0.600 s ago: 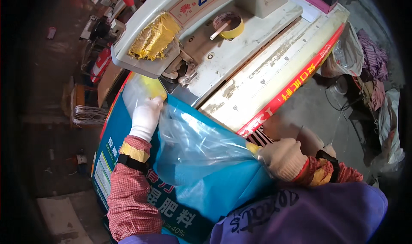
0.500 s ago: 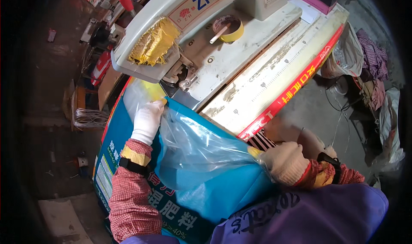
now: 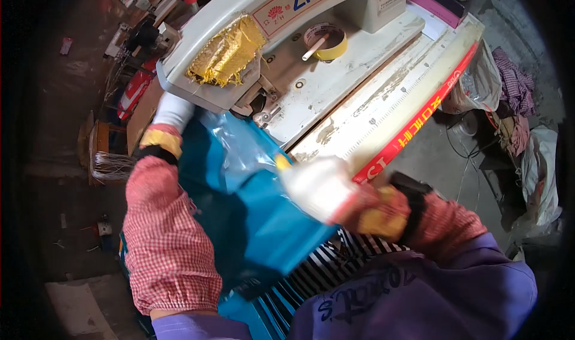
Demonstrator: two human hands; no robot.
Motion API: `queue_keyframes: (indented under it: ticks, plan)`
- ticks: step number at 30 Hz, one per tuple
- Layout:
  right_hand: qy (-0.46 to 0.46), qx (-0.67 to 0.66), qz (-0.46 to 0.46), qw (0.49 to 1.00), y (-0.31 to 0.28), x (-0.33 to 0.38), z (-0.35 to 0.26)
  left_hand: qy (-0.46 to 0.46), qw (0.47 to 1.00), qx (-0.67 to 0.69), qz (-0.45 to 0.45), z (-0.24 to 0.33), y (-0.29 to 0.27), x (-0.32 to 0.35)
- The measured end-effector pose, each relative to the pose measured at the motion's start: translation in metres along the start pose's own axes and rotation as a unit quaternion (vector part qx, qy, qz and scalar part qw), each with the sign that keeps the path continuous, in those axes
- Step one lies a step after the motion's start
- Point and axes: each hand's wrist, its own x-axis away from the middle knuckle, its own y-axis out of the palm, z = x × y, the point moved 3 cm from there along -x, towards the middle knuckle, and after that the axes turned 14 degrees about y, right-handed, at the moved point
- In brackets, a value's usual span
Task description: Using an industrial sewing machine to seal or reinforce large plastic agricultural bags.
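A large blue printed bag point(image 3: 257, 220) hangs below the sewing machine point(image 3: 239, 70), its top edge lying along the machine's bed at the needle end. Clear plastic film point(image 3: 239, 148), apparently a liner, shows at the bag's mouth. My left hand point(image 3: 173, 109), in a white glove, reaches to the bag's far corner beneath the machine head; its fingers are hidden. My right hand point(image 3: 317, 187), also gloved, with a yellow fingertip, is at the near end of the bag's top edge. Motion smears its fingers, so their grip is unclear.
A tape roll point(image 3: 326, 41) with a white stick in it rests on the machine bed. Along the table's front edge runs a red strip point(image 3: 413, 127). Cloths point(image 3: 515, 82) and a pale sack point(image 3: 479, 79) are at right, a bundle of white strands point(image 3: 114, 165) at left.
My left hand has moved up and left, partly behind the machine head. My right hand has swung left and up with the bag's edge, and less of the film shows.
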Motion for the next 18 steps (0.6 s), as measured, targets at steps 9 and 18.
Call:
queue_keyframes:
  ticks: [9, 18]
  plan:
    - [-0.167, -0.075, -0.166, 0.969, -0.009, -0.088, -0.008, 0.025, 0.999, -0.039, 0.003, 0.090, -0.115, -0.029]
    - [-0.403, -0.040, -0.289, 0.867, 0.050, -0.144, -0.019, 0.338, 0.914, 0.112, -0.194, 0.345, -0.187, -0.038]
